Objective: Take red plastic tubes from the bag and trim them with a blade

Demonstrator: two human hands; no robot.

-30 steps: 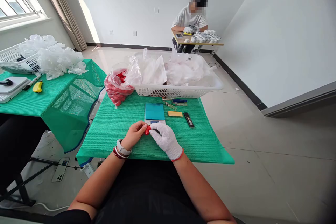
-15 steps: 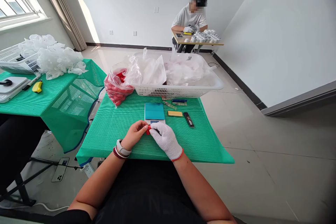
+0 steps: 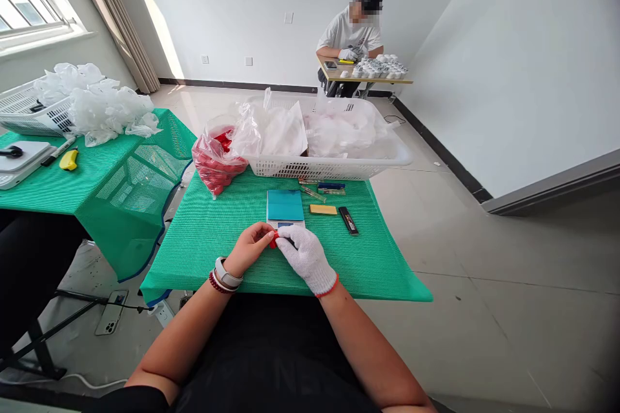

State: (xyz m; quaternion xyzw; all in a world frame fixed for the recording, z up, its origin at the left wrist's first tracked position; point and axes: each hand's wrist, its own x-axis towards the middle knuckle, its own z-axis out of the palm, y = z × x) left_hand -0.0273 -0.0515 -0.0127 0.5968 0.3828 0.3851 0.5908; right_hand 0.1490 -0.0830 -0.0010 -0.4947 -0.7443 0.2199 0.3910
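My left hand (image 3: 250,248), bare and with a watch at the wrist, pinches a small red piece (image 3: 274,240) near the front of the green-covered table (image 3: 208,239). In a white knitted glove, my right hand (image 3: 306,257) meets it from the other side; a dark thin item shows between its thumb and fingers, too small to name. Just beyond the hands lies a scale with a teal top (image 3: 285,205). To its right are a yellow block (image 3: 323,210) and a black case (image 3: 348,221).
A bag of red pieces (image 3: 217,168) leans by a white basket (image 3: 310,168) of clear bags at the back. Small tubes (image 3: 332,188) lie before it. Another green table (image 3: 53,190) stands left. A person (image 3: 351,35) sits at a far table.
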